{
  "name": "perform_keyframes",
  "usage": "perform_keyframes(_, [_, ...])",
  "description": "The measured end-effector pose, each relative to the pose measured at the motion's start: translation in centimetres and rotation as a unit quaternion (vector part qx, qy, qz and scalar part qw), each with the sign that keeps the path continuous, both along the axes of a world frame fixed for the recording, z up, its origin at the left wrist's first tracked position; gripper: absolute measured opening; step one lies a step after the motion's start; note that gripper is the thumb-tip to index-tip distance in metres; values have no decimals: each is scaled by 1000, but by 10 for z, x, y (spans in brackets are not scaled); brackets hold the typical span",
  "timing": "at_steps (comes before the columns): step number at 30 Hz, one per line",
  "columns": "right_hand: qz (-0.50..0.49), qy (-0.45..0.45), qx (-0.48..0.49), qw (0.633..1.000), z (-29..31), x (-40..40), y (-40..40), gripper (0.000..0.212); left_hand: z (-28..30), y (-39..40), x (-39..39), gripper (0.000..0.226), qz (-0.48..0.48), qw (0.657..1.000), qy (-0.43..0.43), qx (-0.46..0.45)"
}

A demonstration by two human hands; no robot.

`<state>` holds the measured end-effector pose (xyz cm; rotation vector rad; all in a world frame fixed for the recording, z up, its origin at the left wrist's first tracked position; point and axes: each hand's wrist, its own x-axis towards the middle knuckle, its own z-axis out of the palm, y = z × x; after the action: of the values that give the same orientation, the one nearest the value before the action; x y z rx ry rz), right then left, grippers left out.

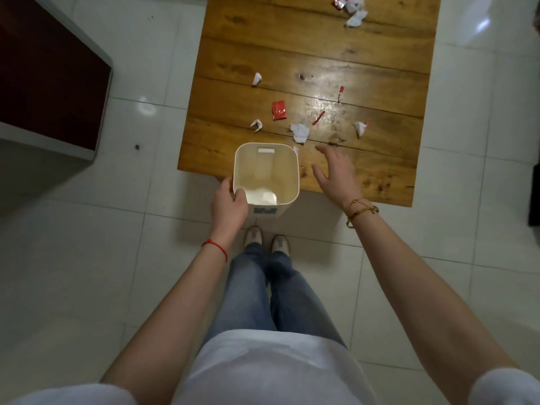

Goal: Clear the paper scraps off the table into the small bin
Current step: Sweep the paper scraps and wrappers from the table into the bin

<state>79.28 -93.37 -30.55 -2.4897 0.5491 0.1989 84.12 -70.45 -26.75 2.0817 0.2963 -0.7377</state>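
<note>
A small cream square bin (293, 176) is held at the near edge of the wooden table (365, 176), its mouth facing up. My left hand (229, 204) grips its near left corner. White paper lies at the bin's bottom. My right hand (336, 173) hovers over the table just right of the bin, fingers spread, holding nothing. Several scraps lie on the table: a white crumpled piece (300, 132) just beyond my right hand, a red wrapper (279, 110), small white bits (256, 125) (257, 79), red-white slivers (318, 117) (340, 93) (361, 127), and a far cluster (352, 10).
White tiled floor (146, 68) surrounds the table. A dark red cabinet (49, 83) with a grey edge stands at the left. My legs and shoes (267, 241) are directly below the bin, close to the table's near edge. A dark object (535, 197) shows at the right border.
</note>
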Motion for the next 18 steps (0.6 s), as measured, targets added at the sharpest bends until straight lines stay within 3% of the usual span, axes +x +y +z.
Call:
perform_keyframes(8, [19, -14, -17, 1000, -34, 21, -4, 44, -40, 15, -17, 47, -21, 999, 36, -19])
perform_keyframes(18, [46, 41, -4, 998, -99, 74, -23, 54, -111, 16, -28, 59, 25, 981, 187, -43])
